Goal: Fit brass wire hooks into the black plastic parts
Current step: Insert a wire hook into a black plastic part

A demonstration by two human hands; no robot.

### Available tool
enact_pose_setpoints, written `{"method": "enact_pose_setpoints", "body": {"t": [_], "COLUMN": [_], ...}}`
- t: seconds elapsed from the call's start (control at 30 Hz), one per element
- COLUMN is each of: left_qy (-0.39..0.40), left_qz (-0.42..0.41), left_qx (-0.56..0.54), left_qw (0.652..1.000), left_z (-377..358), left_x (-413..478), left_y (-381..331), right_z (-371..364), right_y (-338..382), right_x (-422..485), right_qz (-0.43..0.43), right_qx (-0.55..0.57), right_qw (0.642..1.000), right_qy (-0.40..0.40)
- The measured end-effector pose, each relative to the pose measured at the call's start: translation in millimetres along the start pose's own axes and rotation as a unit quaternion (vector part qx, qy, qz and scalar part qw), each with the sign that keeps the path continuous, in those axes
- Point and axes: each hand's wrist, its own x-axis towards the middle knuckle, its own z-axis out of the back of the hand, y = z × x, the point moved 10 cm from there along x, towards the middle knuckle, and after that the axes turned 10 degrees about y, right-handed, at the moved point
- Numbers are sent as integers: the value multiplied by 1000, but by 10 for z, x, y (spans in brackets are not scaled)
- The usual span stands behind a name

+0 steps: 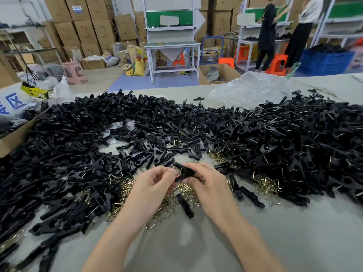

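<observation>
Gripping a black plastic part (185, 172) in the right hand (209, 182), long axis lying left-right. Pinching a brass wire hook (177, 176) against its left end with the left hand (155, 181).

A flat black plastic part (184, 172) sits tilted in the right hand (208, 183), while the left hand (155, 183) pinches a brass wire hook (178, 176) at its lower end. Beneath, triangular brass hooks (169, 201) lie heaped on the counter (196, 242), ringed by piled black parts (294, 144).

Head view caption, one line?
Left hand and right hand hold a black plastic part above brass wire hooks on a grey table.
</observation>
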Motion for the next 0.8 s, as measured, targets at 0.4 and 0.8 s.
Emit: {"method": "enact_pose_setpoints", "body": {"t": [0.4,0.8], "left_qy": [72,190], "left_qz": [-5,-11], "left_qx": [-65,-118], "left_qw": [995,975], "left_z": [-76,-367], "left_x": [59,-58], "left_y": [70,39], "right_z": [-15,-217], "right_y": [94,297], "right_x": [-6,-53], "right_qz": [36,100], "right_qx": [-6,-59], "right_qw": [999,990], "right_qy": [6,83]}}
